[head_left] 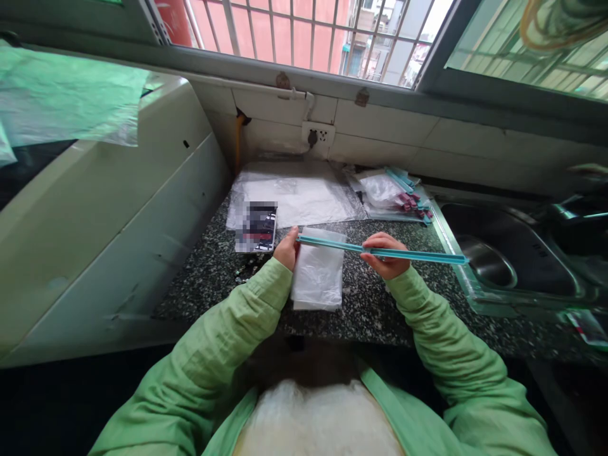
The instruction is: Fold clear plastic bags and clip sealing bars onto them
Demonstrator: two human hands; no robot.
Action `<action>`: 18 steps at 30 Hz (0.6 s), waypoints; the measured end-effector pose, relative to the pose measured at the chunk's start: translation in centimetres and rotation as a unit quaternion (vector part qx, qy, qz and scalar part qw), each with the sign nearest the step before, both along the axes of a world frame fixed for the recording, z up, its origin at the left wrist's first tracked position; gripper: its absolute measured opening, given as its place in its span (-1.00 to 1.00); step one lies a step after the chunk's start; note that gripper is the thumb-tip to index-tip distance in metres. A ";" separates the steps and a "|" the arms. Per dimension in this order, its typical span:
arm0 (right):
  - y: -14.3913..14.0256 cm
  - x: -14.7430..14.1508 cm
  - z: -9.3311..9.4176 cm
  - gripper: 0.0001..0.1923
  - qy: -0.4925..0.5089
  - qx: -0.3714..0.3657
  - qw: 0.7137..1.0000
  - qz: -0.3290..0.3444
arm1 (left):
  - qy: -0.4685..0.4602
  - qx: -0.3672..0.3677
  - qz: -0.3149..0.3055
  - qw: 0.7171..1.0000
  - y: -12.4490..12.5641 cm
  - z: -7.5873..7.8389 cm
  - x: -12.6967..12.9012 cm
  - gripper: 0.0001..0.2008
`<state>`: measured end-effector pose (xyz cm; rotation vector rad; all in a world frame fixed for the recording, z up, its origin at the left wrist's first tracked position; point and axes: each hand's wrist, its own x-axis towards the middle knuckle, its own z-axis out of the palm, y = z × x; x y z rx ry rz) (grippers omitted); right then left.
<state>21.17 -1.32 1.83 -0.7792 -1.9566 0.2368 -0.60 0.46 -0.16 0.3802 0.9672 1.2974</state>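
A long teal plastic strip [427,256] runs level above the speckled granite counter [375,304], from my left hand to past my right hand. My left hand [287,247] pinches its left end together with the top edge of a clear plastic bag [318,275] that lies on the counter under the strip. My right hand [386,254] grips the strip near its middle, fingers closed around it. Both sleeves are light green.
Flat clear plastic bags [299,193] lie at the back of the counter, with a blurred phone [256,226] in front of them. More teal strips and small pink clips [408,197] sit at back right. A steel sink [503,253] is right, a white appliance [104,215] left.
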 end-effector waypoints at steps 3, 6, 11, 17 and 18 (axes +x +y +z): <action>0.1 0.0 0.0 -0.89 -0.012 0.015 1.000 -0.001 | -0.013 0.001 -0.024 1.000 -0.1 0.2 0.0 -0.74; 0.3 0.1 -0.2 -0.86 -0.028 0.036 0.999 -0.011 | -0.031 -0.009 -0.034 0.999 -0.2 0.7 0.1 -0.71; 0.4 0.1 -0.3 -0.89 -0.068 0.087 0.993 -0.038 | -0.033 -0.009 -0.035 0.999 -0.2 0.8 0.1 -0.70; 0.3 -0.1 -0.4 -0.92 -0.074 0.103 0.990 -0.064 | 0.060 0.048 -0.084 0.994 -0.2 -0.4 -0.2 -0.73; 0.2 -0.1 -0.4 -0.92 -0.070 0.103 0.990 -0.067 | 0.088 0.059 -0.095 0.990 -0.2 -0.4 -0.3 -0.74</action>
